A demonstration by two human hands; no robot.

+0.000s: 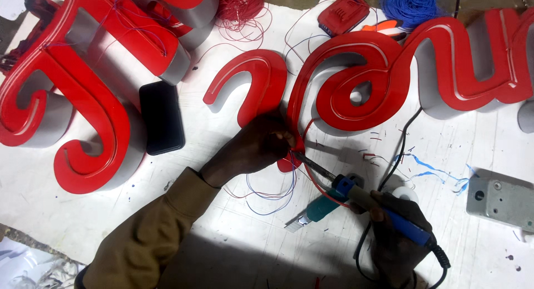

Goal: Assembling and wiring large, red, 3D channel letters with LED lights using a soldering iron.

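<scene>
Soldering wires at red sign letter – joint in progress
Left hand pinches thin wires against the letter's lower tail; right hand gripping soldering iron, tip at joint – loose wire ends remain; other letters look untouched.

I take the looped sign letter as my marker: the phone lies well to its left, the metal box to its lower right, the battery pack behind it (beside a wire bundle), my soldering iron just before it.
</scene>
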